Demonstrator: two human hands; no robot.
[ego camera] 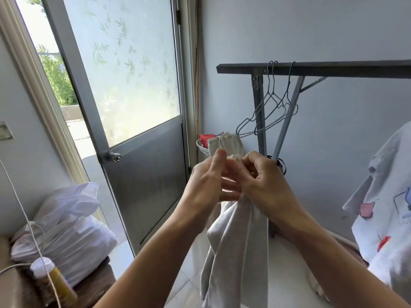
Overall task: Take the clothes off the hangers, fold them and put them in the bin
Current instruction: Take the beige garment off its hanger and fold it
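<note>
Plastic bags: two white, knotted plastic bags (64,232) sat at the near left on a brown surface (97,278).
Bottle: a yellow bottle (52,278) with a white cap lay tilted just in front of the bags, and a white cord (21,207) ran down across it.
Door: a metal door (142,165) with a frosted, leaf-patterned pane stood open at the far left, showing a sunlit outdoor floor and greenery.
Left hand: the left hand (204,181) was raised at the centre with its thumb up against the top of the garment. Its fingers were blurred, so I could not tell whether they gripped the cloth.
Garment: a pale grey garment (235,252) hung down in long folds from between the two hands, off any hanger.
Right hand: the right hand (264,181) had its fingers curled, pinching the top edge of the garment.
Basket: a white-rimmed basket (198,145) stood on the floor beyond the hands, holding something red and a folded beige cloth (224,141).
Hangers: three bare wire hangers (270,92) hung from the dark bar of the rack (333,70), far right of the door.
Printed shirt: a white shirt (382,218) with red and blue prints hung at the right edge, its top out of view.
</note>
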